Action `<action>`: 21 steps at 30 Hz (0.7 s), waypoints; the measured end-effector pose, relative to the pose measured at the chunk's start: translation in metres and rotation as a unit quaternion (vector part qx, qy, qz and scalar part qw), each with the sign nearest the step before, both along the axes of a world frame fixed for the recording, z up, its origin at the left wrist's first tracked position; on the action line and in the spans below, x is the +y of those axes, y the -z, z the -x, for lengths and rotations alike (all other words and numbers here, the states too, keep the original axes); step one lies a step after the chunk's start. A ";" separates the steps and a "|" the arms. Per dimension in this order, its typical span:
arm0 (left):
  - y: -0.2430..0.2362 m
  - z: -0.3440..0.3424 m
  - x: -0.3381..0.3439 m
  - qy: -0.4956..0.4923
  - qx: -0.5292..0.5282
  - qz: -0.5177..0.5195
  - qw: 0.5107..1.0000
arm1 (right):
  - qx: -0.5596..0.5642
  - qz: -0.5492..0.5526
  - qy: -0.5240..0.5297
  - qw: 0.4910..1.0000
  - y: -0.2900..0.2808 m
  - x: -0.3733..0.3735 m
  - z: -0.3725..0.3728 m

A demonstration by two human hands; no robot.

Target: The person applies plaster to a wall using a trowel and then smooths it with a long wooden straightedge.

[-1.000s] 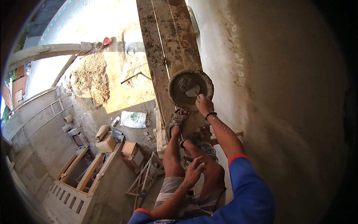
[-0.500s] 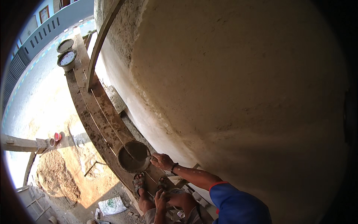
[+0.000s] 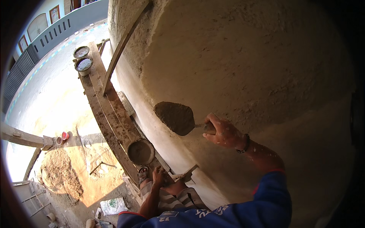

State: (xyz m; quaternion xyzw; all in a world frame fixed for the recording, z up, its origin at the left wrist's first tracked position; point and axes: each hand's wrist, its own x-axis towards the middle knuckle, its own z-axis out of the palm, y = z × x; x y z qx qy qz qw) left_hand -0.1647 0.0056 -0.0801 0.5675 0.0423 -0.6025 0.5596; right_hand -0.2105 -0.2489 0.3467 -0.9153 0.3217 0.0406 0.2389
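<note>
My right hand [image 3: 225,133] grips the handle of a trowel [image 3: 199,125] in front of the plastered wall [image 3: 243,76]. A heap of wet grey mortar [image 3: 175,117] covers its broad blade. Below and to the left, a round tub [image 3: 130,156] with mortar in it stands on the plank scaffold [image 3: 114,125], close to my sandalled foot. My left hand [image 3: 158,176] is low by my knee, just beyond the tub, its fingers curled. What it holds, if anything, is hard to make out.
Two more tubs [image 3: 84,69] stand at the far end of the planks. A slanting wooden pole [image 3: 123,45] crosses between scaffold and wall. On the ground below lie a sand heap [image 3: 59,173], a white sack [image 3: 114,205] and a small red bucket [image 3: 65,135].
My right hand has lifted from the tub's rim up to the wall, bringing the mortar-loaded trowel with it. My left hand stays low near my knee. The whole view has shifted somewhat.
</note>
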 end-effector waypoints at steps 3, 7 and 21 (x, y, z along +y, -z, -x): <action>-0.010 -0.007 -0.001 0.032 -0.034 0.014 0.999 | -0.008 -0.008 -0.076 0.997 -0.028 0.017 -0.010; 0.040 -0.014 0.011 0.002 -0.030 0.004 1.000 | -0.046 -0.044 -0.172 0.983 -0.043 0.033 -0.016; 0.092 -0.073 0.035 0.211 -0.501 0.118 0.831 | -0.031 0.077 -0.225 0.971 -0.116 0.045 0.023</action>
